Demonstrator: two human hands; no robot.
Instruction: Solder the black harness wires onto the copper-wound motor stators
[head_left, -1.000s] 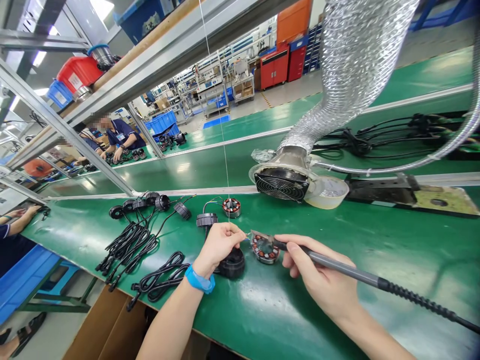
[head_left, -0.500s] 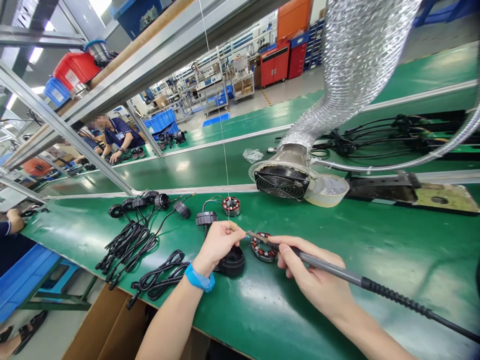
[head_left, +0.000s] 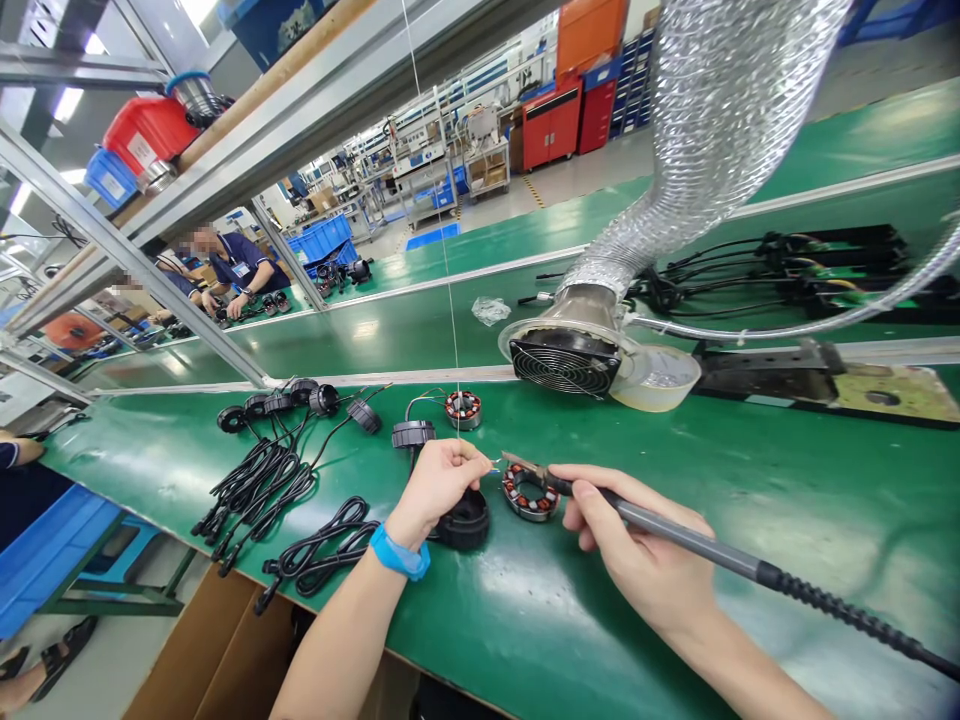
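We are working at a green-topped assembly bench (head_left: 675, 640), our left hand (head_left: 439, 490) closed and pinching thin wire ends (head_left: 495, 467) between its fingers while resting over a black round housing (head_left: 465, 520). A blue wrist strap (head_left: 397, 553) is circling that wrist. Our right hand (head_left: 637, 550) is gripping a grey soldering iron (head_left: 690, 528) like a pen, its tip reaching across a copper-wound stator ring (head_left: 529, 495) lying flat on the bench, just beside the housing. The two hands are apart, with only wires and tip closing the gap between them; whether these are touching, we cannot tell.

Judging by how things lie, the work is part-way along. A second stator ring (head_left: 463, 409) is sitting farther up the bench, its wires looping to a round black connector (head_left: 413, 434). A bundle of black cables (head_left: 255, 490) is stretching across the left of the bench, round cable fittings (head_left: 300, 397) lined up at their ends, and a coiled cable (head_left: 319, 548) is lying nearer us; these appear unjoined to any stator, though we cannot be sure. A fume extractor fan (head_left: 564, 365) on silver ducting (head_left: 712, 130) is standing beyond, while a co-worker (head_left: 244, 265) is working at a neighbouring bench.
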